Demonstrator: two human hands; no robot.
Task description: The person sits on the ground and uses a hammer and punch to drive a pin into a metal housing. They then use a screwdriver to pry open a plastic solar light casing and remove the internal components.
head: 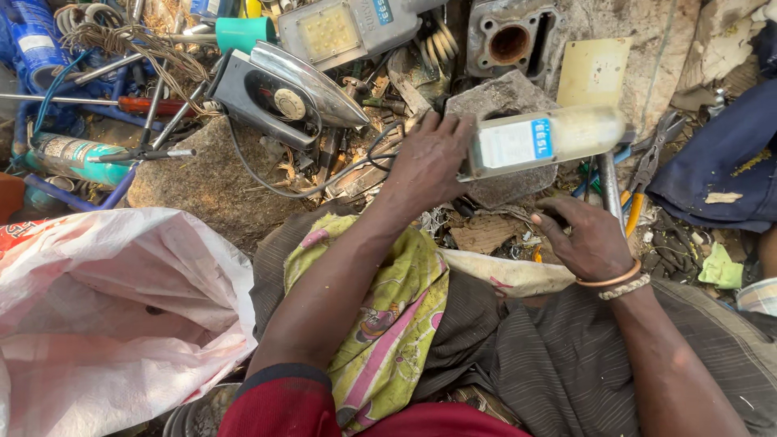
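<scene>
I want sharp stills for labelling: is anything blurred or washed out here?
Head view: the lamp unit in the left hand is smeared by motion, its clear end glaring white; the clothes iron stays sharp in sunlight; the right hand on the hammer handle is crisp; the white sack looks slightly overexposed.

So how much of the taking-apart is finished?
Hard to say what is done: loose scrap already lies around the stone block. In hand now: the left hand holds a grey lamp unit on the block, and the right hand grips a metal tool. The lamp looks whole. A clothes iron and another lamp unit lie untouched behind.
</scene>
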